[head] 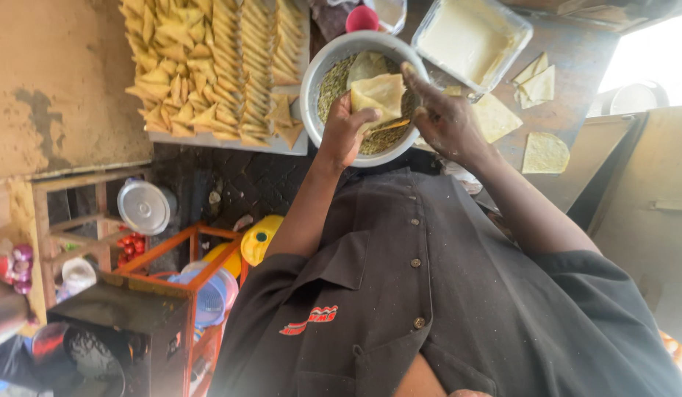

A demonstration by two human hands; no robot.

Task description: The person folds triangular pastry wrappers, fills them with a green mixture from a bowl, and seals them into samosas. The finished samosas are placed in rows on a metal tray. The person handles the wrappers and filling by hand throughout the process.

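The left hand (346, 132) has its fingers curled around a folded pastry cone (379, 95), held over the metal bowl of filling (315, 81), its long axis running across the bowl and its open mouth turned toward the right hand (440, 117). That hand's fingers pinch what looks like a spoon (389, 125) at the cone's mouth. Just beside the bowl, a tray of folded samosas (216, 66) sits on the worktop (576, 66).

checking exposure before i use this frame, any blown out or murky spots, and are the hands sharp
Head view: the window corner top right is blown out white; the shelves at lower left sit in murky shadow; the left hand, right hand and bowl are evenly lit and fairly sharp.
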